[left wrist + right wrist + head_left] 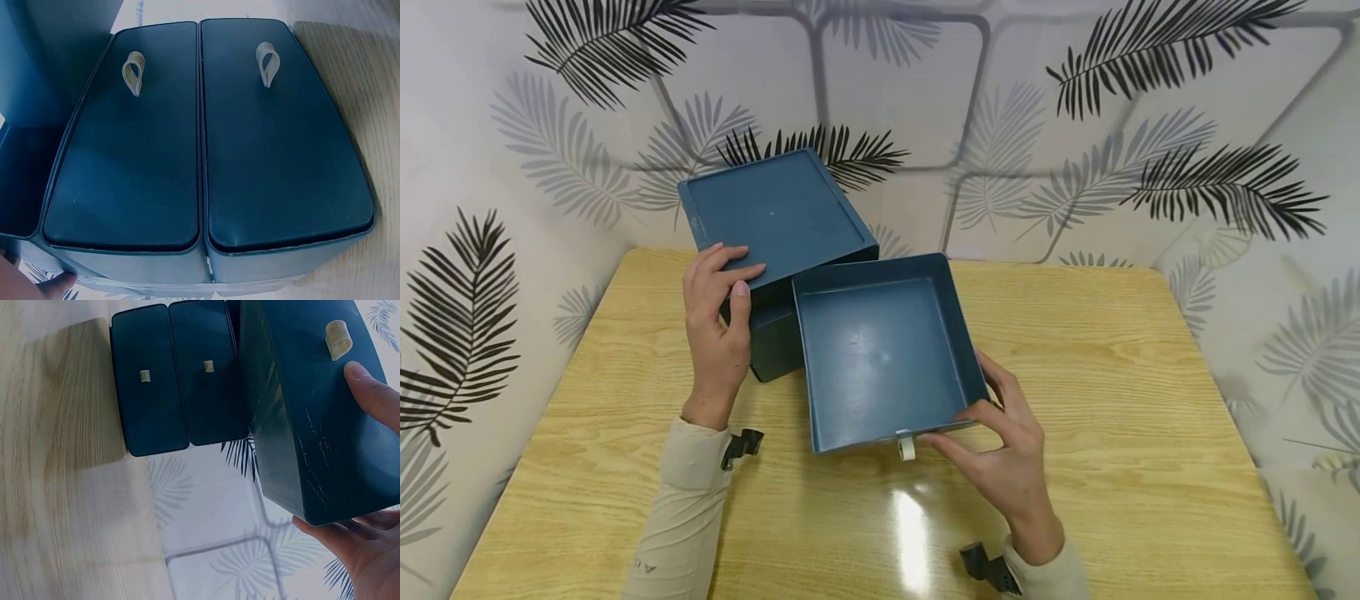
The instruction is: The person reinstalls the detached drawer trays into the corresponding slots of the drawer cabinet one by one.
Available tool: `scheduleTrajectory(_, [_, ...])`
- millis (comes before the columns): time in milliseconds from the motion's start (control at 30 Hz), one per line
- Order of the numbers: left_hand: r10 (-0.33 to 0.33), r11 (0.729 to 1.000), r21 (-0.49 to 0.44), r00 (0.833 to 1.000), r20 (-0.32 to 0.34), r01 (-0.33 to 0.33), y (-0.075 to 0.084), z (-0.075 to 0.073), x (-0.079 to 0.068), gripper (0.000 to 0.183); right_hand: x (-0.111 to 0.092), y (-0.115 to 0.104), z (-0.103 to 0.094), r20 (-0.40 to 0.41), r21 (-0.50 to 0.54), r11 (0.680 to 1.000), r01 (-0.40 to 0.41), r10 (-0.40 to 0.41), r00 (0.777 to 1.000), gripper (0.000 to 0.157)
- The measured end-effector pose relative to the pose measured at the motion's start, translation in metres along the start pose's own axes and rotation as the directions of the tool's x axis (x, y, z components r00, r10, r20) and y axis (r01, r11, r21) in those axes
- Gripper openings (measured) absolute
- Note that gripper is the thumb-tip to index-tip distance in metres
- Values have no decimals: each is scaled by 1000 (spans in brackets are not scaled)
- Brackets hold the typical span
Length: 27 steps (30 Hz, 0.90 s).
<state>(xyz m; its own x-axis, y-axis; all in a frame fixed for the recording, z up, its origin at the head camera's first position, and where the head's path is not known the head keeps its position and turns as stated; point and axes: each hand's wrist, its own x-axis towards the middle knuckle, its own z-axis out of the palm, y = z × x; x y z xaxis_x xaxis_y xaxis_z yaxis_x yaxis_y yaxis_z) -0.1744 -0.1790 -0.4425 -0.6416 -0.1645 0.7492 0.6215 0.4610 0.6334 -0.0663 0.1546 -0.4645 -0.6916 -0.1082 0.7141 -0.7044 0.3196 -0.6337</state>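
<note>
A dark blue drawer cabinet (775, 212) stands on the table at the back left. On its flat top rest the fingers of my left hand (715, 321), thumb along the front left edge. My right hand (1007, 450) grips a shallow blue drawer (880, 358) by its front right corner, thumb near the pale loop pull (907, 448). That drawer is bare inside and sits in front of the cabinet, its back wall in sight. Two closed drawers, a nearer one (125, 162) and a lower one (281, 150), show beside the vacant top slot (25, 181) in the left wrist view.
The wooden table (1120, 400) extends to the right and in front of the hands. A leaf-patterned wall covering (902, 100) rises behind the cabinet and along both sides. Small black wrist cameras (743, 447) are strapped near the cuffs.
</note>
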Motion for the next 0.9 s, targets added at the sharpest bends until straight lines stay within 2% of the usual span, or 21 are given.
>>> scheduleTrajectory(467, [-34,999,14,999,18,34,2,0,0,35,0,-3,7,26,-17,1000,-9,9,1000,28])
scheduleTrajectory(900, [-22,1000,19,1000,11,21,1,-1,0,35,4,-5,14,59,4,1000,-13,12,998,27])
